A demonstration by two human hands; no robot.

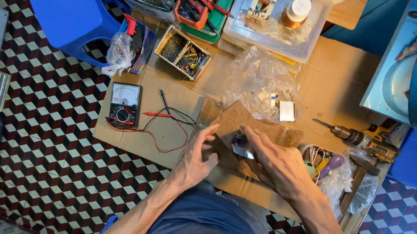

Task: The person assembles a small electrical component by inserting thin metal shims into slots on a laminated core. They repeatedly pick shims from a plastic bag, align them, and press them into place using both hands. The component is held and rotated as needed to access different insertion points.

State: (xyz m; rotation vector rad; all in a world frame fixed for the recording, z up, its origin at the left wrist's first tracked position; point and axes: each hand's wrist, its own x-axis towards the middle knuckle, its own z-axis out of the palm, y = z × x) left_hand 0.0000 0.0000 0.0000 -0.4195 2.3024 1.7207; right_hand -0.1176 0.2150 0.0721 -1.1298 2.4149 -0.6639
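We hold our left hand spread, fingers touching the brown board near the cardboard sheet's front edge. Our right hand pinches a small shiny metal piece against the board. An analog multimeter lies toward the left edge.
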